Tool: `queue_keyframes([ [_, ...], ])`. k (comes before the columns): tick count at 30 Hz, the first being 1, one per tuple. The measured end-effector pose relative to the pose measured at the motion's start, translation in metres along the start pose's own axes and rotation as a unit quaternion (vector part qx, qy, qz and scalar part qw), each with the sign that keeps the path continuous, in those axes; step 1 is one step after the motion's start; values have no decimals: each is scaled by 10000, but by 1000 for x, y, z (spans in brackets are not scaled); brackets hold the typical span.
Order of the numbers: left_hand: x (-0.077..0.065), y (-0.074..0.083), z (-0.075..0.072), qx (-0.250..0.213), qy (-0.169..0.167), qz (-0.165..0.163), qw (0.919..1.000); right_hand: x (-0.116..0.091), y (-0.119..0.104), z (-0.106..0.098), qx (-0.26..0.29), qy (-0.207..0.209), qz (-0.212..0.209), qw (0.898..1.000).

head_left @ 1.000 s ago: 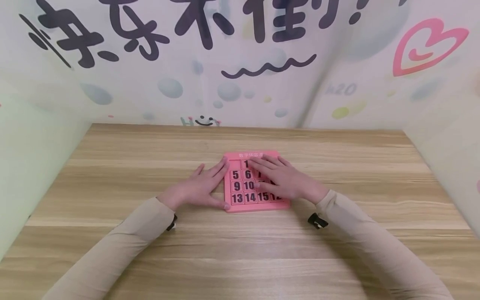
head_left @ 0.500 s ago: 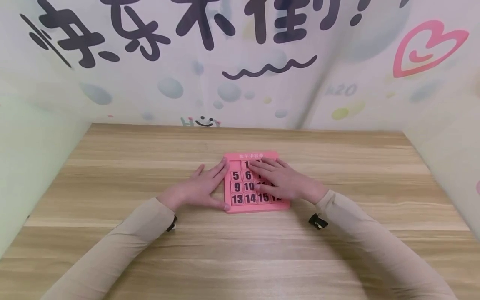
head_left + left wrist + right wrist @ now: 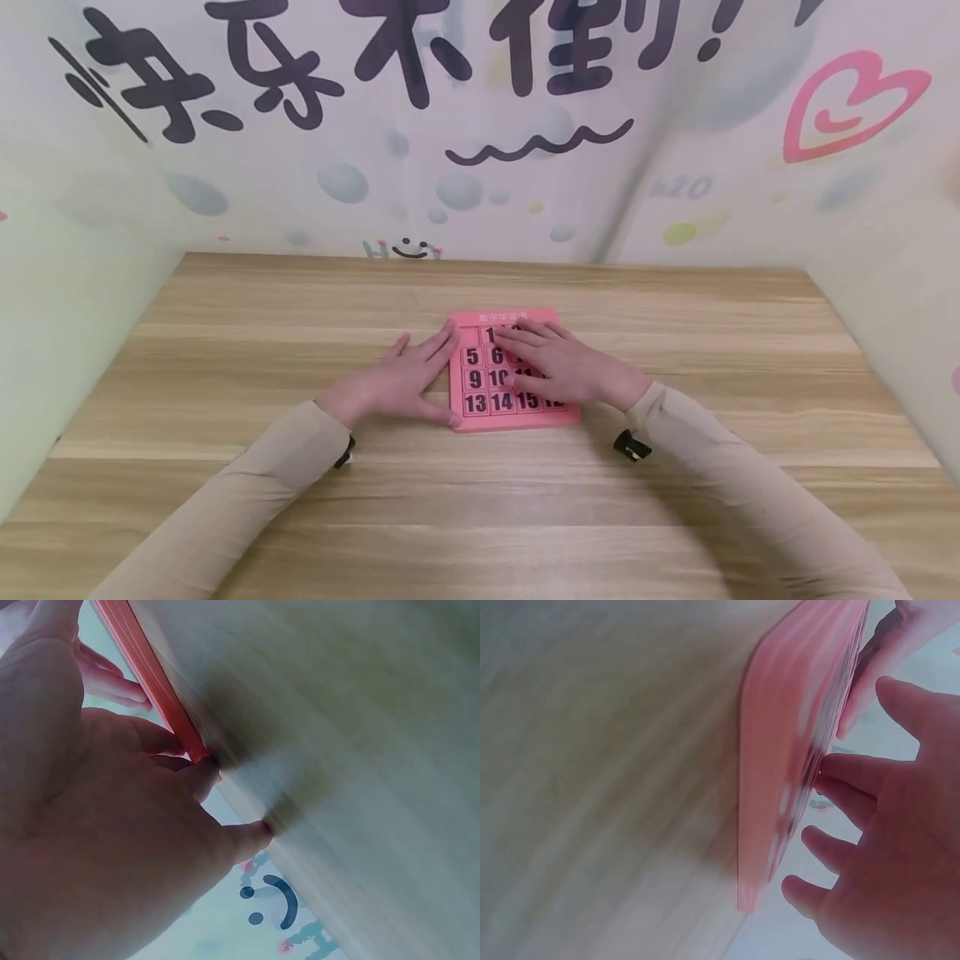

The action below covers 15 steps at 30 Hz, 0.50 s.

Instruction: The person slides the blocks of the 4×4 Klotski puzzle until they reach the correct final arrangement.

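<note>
A pink sliding number puzzle [image 3: 501, 402] lies flat on the table, with black numbers on its square tiles. Its top left slot shows no tile. My left hand [image 3: 393, 383] touches the puzzle's left edge, fingers at the upper corner and thumb at the lower one. Over the upper right tiles spreads my right hand [image 3: 566, 367], covering several numbers. In the right wrist view, fingertips of the right hand [image 3: 900, 825] meet the tile face of the puzzle [image 3: 772, 750], while others stand off it. The left wrist view shows the left hand [image 3: 127, 817] at the red-looking puzzle edge [image 3: 154, 682].
The wood-grain table [image 3: 450, 517] extends around the puzzle. A white wall sheet [image 3: 285, 183] with dark lettering and a pink heart rises behind it. Side panels [image 3: 67, 317] bound the left and right. A black clip-like piece [image 3: 632, 446] hangs at the right cuff.
My right hand has slid slightly left over the tiles, and its thumb now covers part of the 10. My left hand keeps its place. The head view has tilted up a little.
</note>
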<state>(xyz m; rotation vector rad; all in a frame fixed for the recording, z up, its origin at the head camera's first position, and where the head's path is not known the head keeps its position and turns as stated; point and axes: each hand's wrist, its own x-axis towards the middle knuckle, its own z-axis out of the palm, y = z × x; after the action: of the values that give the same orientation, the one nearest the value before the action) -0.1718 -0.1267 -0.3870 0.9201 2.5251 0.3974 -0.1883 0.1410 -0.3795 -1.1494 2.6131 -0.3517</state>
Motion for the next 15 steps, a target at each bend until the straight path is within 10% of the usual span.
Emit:
queue_keyframes([
  [15, -1, 0, 1, -118, 144, -35, 9998, 11, -7, 0, 42, -196, 88, 9998],
])
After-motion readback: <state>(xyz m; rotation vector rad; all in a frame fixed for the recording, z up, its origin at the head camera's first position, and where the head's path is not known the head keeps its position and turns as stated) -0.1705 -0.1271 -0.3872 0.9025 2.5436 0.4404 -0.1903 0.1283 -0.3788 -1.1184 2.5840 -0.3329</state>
